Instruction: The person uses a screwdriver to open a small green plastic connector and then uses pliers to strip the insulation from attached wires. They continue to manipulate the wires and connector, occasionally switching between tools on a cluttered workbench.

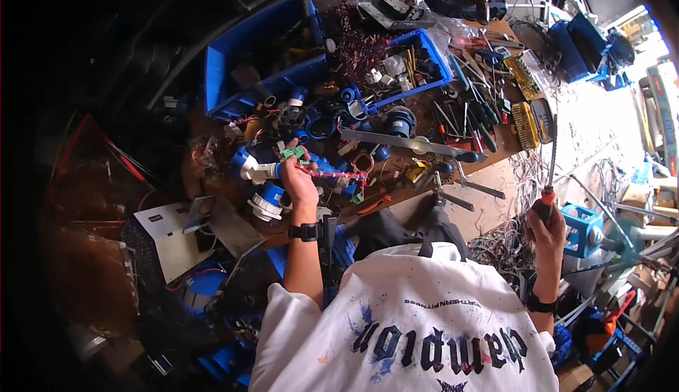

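Note:
My left hand (300, 185) is closed around a green terminal block connector (291, 153) with a bundle of red wires (331, 174) trailing to the right. Beside this hand lie white-and-blue industrial plugs (266, 201) among other electrical parts. Well off to the right, past the table's edge, my right hand (546, 231) grips the red and black handle of a long screwdriver (547, 197). Its shaft points up and away from me, touching nothing that I can make out.
A cluttered workbench (506, 148) carries a large blue bin (216, 74), a smaller blue tray (444, 63) and several hand tools (474, 98). A clamp (444, 187) sits at its near edge. An opened metal box (166, 240) stands at left. Tangled wires (495, 243) cover the floor at right.

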A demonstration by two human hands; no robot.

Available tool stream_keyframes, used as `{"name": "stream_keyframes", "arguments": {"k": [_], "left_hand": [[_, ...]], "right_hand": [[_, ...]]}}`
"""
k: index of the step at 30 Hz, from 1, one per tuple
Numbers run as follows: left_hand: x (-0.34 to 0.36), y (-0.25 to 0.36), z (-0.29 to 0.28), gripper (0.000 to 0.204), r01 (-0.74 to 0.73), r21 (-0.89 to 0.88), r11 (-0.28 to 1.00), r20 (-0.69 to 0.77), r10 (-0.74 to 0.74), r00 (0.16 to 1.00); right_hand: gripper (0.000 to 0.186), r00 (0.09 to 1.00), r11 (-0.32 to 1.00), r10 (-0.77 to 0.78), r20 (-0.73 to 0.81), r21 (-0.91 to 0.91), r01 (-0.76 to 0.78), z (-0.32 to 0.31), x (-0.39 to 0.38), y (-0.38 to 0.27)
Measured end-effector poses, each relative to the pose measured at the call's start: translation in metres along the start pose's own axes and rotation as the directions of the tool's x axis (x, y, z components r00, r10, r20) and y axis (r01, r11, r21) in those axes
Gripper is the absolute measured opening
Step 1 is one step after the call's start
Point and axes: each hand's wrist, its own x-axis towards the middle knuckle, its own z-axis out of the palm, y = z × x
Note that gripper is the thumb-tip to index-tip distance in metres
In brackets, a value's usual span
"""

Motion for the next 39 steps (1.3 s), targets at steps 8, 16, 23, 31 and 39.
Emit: {"name": "stream_keyframes", "arguments": {"k": [8, 16, 23, 31, 39], "left_hand": [[-0.021, 0.036, 0.013, 0.025, -0.142, 0.210, 0.967, 0.187, 0.103, 0.977], [-0.038, 0.063, -0.001, 0.013, -0.178, 0.260, 0.949, 0.165, 0.138, 0.977], [-0.056, 0.071, -0.036, 0.015, -0.117, 0.219, 0.969, 0.122, 0.092, 0.988], [-0.090, 0.080, -0.099, 0.016, -0.105, 0.245, 0.964, -0.040, 0.119, 0.992], [-0.078, 0.071, -0.117, 0.015, -0.070, 0.244, 0.967, -0.120, 0.101, 0.988]], "right_hand": [[0.021, 0.991, 0.995, 0.035, 0.131, -0.102, -0.022, 0.043, 0.020, -0.053], [0.011, 0.814, 0.966, 0.205, 0.544, -0.247, -0.079, 0.152, 0.143, -0.049], [0.037, 0.876, 0.591, -0.118, 0.467, -0.676, 0.440, 0.269, 0.233, 0.070], [0.039, 0.885, 0.450, -0.188, 0.426, -0.763, 0.464, 0.296, 0.217, 0.131], [0.030, 0.879, 0.407, -0.173, 0.445, -0.780, 0.475, 0.286, 0.242, 0.171]]}}
